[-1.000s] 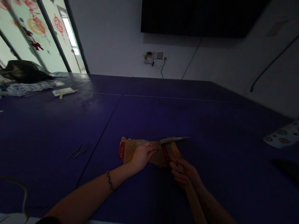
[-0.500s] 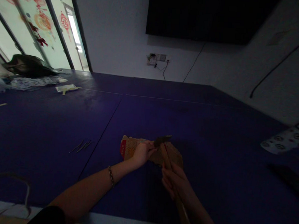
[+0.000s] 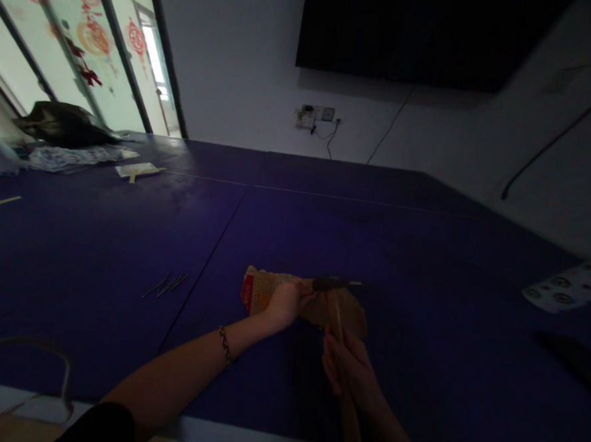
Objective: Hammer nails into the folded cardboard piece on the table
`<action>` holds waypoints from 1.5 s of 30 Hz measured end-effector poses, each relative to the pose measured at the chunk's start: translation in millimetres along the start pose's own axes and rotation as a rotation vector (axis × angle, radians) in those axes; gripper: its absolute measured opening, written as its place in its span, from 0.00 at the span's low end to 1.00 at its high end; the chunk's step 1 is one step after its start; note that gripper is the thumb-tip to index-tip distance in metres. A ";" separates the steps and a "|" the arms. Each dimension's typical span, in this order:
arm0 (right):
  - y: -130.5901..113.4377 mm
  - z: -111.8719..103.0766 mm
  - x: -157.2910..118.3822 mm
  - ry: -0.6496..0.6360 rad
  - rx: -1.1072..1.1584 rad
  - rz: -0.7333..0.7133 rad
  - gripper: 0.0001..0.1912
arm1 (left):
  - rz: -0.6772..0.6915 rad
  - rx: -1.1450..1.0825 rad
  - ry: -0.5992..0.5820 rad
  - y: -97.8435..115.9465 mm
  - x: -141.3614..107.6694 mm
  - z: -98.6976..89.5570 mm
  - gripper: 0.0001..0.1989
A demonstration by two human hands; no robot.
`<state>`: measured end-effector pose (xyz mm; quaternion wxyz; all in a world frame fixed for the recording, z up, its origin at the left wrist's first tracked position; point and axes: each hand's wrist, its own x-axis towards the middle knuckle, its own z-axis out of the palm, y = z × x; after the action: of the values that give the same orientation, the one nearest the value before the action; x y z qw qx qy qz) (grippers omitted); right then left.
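In the lower centre of the frame, the hammer, gripped by the right hand, has swung leftward over the brown paper, beside the left hand, whose hold I cannot discern, suggesting hammering is under way.

Hammer in right fingers

Head-height view forward, down across purple tabletop

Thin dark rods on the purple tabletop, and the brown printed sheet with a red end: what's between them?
Head view: purple tabletop, crossed by a straight dark seam that runs nearer the rods than the sheet.
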<state>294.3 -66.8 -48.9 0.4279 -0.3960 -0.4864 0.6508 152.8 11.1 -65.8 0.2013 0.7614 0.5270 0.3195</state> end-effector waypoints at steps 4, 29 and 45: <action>3.5 -2.6 5.7 -0.007 0.027 -0.010 0.13 | -0.006 0.011 -0.003 0.6 -0.1 -0.2 0.09; 4.4 -7.6 6.4 0.048 0.277 0.005 0.14 | -0.013 0.030 -0.009 0.3 0.7 2.6 0.08; 3.9 -3.5 0.6 0.090 0.189 0.058 0.16 | 0.011 0.099 -0.018 1.2 2.3 1.7 0.09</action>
<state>296.7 -65.8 -53.4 0.4658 -0.3963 -0.3914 0.6875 155.4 12.9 -65.6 0.1666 0.7761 0.5360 0.2874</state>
